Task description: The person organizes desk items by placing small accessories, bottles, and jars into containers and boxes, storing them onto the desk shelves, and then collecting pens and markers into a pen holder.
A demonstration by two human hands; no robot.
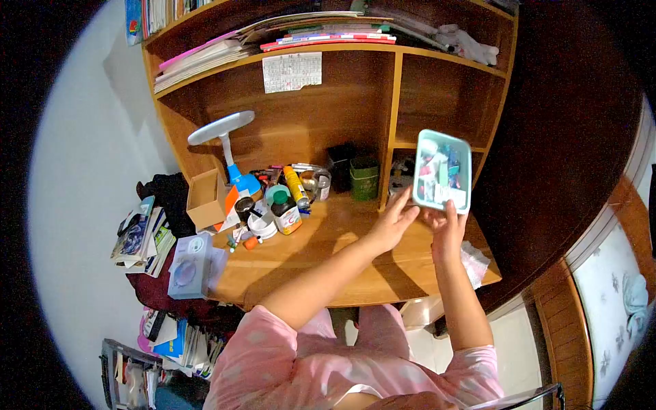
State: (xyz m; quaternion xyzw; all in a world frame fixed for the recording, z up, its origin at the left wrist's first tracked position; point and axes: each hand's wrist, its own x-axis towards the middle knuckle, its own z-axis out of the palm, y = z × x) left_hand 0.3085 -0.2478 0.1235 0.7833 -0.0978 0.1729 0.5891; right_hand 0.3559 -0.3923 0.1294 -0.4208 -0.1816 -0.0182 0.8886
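Observation:
A light teal plastic box (467,171) with small mixed items inside is held up in front of the right-hand shelves, its open side toward me. My right hand (449,232) grips its lower edge, with the thumb over the rim. Just left of the box's lower corner is my left hand (396,222), its fingers apart and nothing visible in them; its fingertips come close to the box, and whether they touch it I cannot tell.
On the wooden desk (328,273) stand a lamp (224,130), a cardboard box (206,199), a dark green-capped bottle (285,213), a yellow can (295,186) and a green bin (364,179). A blue-grey box (190,266) sits at the left edge. Crumpled plastic (474,265) lies at the right.

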